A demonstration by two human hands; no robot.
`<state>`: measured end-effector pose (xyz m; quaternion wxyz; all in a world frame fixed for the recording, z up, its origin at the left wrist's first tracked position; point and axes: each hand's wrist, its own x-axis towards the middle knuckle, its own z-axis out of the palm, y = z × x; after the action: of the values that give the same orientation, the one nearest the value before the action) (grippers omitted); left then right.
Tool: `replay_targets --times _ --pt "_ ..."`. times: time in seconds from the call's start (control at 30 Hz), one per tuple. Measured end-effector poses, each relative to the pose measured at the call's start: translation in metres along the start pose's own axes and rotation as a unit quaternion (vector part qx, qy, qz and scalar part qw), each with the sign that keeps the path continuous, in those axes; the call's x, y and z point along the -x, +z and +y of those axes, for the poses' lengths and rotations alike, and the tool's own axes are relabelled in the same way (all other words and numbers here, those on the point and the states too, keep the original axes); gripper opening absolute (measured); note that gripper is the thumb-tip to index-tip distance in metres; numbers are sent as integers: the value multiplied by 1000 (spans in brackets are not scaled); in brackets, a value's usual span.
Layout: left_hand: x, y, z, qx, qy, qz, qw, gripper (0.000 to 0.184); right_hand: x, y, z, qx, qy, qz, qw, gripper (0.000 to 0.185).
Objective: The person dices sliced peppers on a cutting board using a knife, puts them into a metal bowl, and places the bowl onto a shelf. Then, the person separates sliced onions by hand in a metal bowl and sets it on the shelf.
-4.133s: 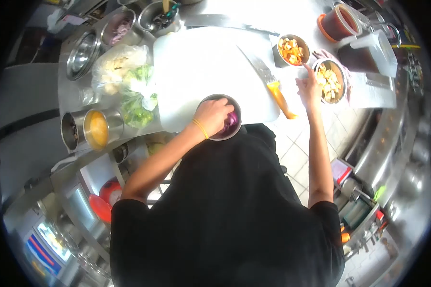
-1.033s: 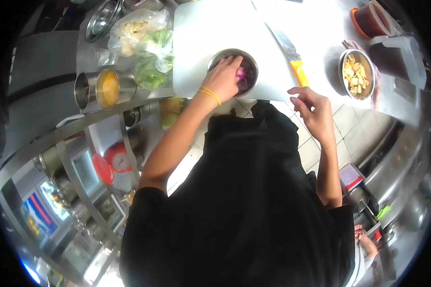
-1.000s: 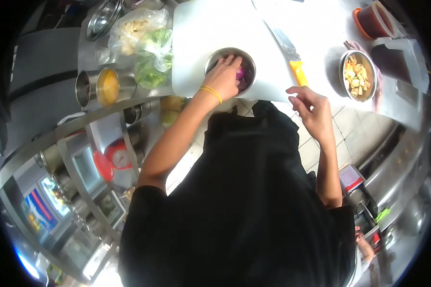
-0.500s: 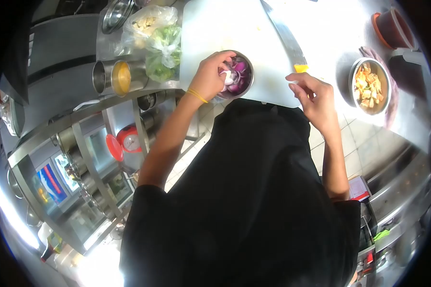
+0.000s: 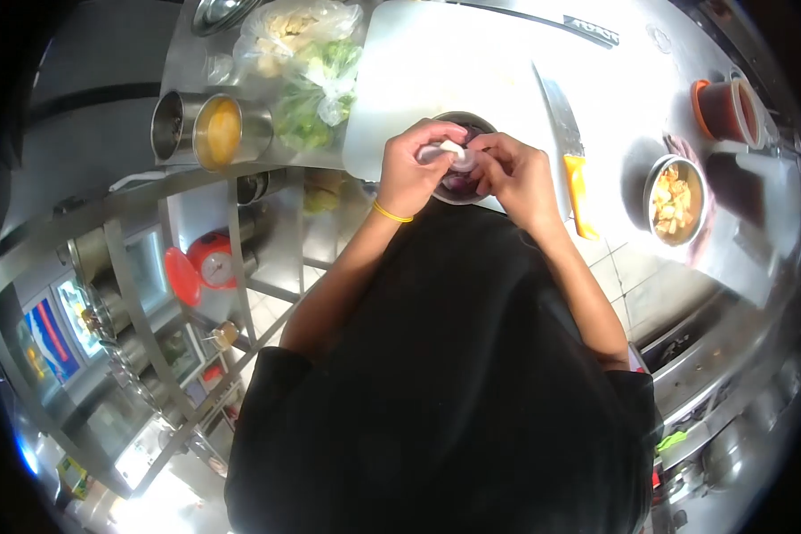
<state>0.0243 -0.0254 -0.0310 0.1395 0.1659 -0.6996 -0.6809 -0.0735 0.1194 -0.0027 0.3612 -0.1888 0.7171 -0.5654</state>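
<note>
Both hands meet over a round metal bowl [image 5: 468, 119] at the near edge of the white cutting board [image 5: 436, 53]. My left hand [image 5: 414, 169] pinches a pale piece of red onion [image 5: 460, 160] between thumb and fingers. From the other side, my right hand [image 5: 514, 178] has its fingertips closed on the same onion piece. Purple onion pieces partly show in the bowl below; my fingers hide much of them. To the right of the bowl a knife [image 5: 556, 111] with a yellow handle lies along the board's edge.
Left of the board are clear bags with leafy greens [image 5: 316, 93] and pale pieces [image 5: 285, 31], and metal containers, one holding yellow liquid [image 5: 218, 132]. At right stand a bowl of orange-yellow pieces [image 5: 674, 203] and a reddish-brown tub [image 5: 730, 111].
My right hand has moved left from beside the knife to the bowl and closed on the onion piece. My left hand has lifted the piece from inside the bowl. The camera view has shifted.
</note>
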Motion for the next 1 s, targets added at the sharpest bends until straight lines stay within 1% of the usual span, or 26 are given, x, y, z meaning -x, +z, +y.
replay_targets --times 0.03,0.13,0.17,0.2,0.27,0.3,0.43,0.5,0.53,0.6,0.73,0.8,0.83,0.87,0.9,0.93,1.0 --pt "-1 -4 -1 -31 3 9 999 26 -1 0 0 29 5 2 1000 13" --pt "-3 -9 -4 -39 -3 4 999 25 -3 -4 -8 45 24 5 999 11" --pt "-6 -9 -9 -89 65 -7 994 28 -4 -7 -4 69 17 12 997 12" --pt "-8 -8 -4 -84 64 -4 994 28 -5 -9 -6 74 19 11 997 12" --pt "-10 -4 10 -103 23 -80 991 27 -4 -11 -9 69 10 40 997 10" --pt "-8 0 6 36 -62 -102 992 27 -4 -12 -8 62 12 34 997 11" --pt "-12 -1 5 61 -96 -104 988 26 -5 -13 -9 35 14 19 999 11" --pt "-16 -8 10 161 -205 -111 959 26 -5 -15 -10 -54 26 -13 998 10" --pt "-16 -7 9 160 -205 -114 959 26 -6 -17 -10 -56 25 -10 998 10" --pt "-16 -7 8 151 -114 -109 976 23 -9 -19 -11 -131 39 -44 990 11" --pt "-18 -6 13 164 -128 -106 972 20 -11 -25 -8 -161 35 -56 985 12" --pt "-19 -4 8 169 -59 -107 978 17 -12 -27 -6 -174 65 -63 981 11" --pt "-19 -5 15 193 -115 -126 966 15 -13 -28 -7 -174 63 -64 981 11" --pt "-20 -5 14 192 -114 -125 967 15 -14 -28 -8 -121 75 -57 988 11" --pt "-20 -5 12 189 -132 -142 963 14 -14 -29 -10 -69 87 -51 993 10" --pt "-19 -5 10 187 -152 -160 957 14 -14 -27 -12 -70 88 -51 992 10" --pt "-16 -7 11 177 -156 -149 960 14 -14 -20 -19 41 88 -33 995 10"
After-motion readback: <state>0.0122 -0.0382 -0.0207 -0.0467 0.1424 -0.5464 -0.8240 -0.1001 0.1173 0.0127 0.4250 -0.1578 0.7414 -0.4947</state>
